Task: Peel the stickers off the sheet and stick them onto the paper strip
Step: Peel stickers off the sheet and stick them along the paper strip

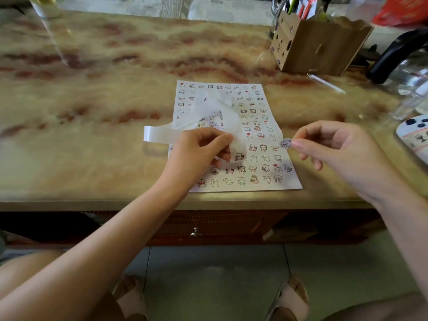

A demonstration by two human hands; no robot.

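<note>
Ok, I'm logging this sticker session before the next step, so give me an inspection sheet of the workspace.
Surface: marbled tabletop, glossy.
Job's things: sticker sheet flat on the table; paper strip curling over it, one sticker already on it; peeled sticker lifted clear.
Clutter: wooden pen holder far right; glass jug at the right edge.
Grippers: left hand pinches the strip; right hand pinches the peeled sticker.
Cables: nothing seen.
Surroundings: tiled floor, drawer under the table.

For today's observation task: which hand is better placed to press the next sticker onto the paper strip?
The right hand: its fingers already pinch a peeled sticker, while the left hand holds the paper strip over the sheet.
</note>
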